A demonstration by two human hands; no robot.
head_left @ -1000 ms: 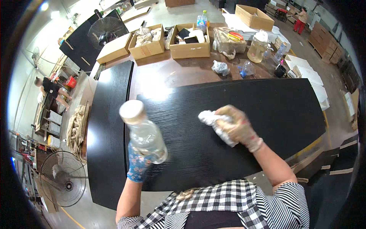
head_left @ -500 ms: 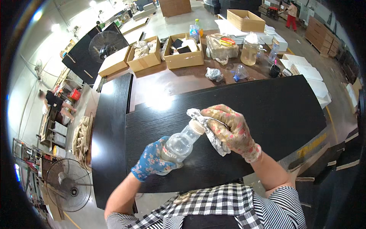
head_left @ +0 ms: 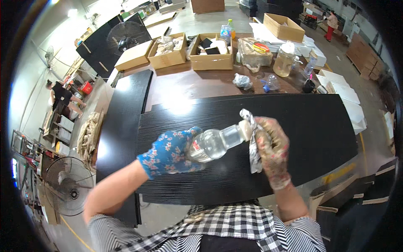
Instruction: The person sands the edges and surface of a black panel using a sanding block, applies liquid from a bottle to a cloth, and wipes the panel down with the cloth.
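The left hand (head_left: pixel 172 152), in a blue glove with flowers, is wrapped around the lower part of a clear plastic bottle (head_left: pixel 214 145); the fingers on the far side of it I cannot see. The right hand (head_left: pixel 275 147), in a pale glove with stains and pink spots, is pinching a crumpled white and grey cloth (head_left: pixel 254 157) between the thumb and the fingers, and a part of the cloth hangs down toward the near edge of the black board (head_left: pixel 310 126).

The bottle is held above this board, a little left of its middle. It lies tilted, almost on its side: its long axis goes from the left hand toward the right and a bit toward the far edge. The base is at the left hand, while the white cap (head_left: pixel 245 130) points at the cloth and is nearer to the right hand. The cap and the cloth seem to touch, but from this one view I cannot be sure.

Behind the far edge of the board, on the brown table (head_left: pixel 197 86), there are a crumpled plastic bag (head_left: pixel 242 81), a small bottle with a blue cap (head_left: pixel 272 82), a jar (head_left: pixel 284 63) with yellowish liquid, and a cardboard box (head_left: pixel 212 62) with its top not covered
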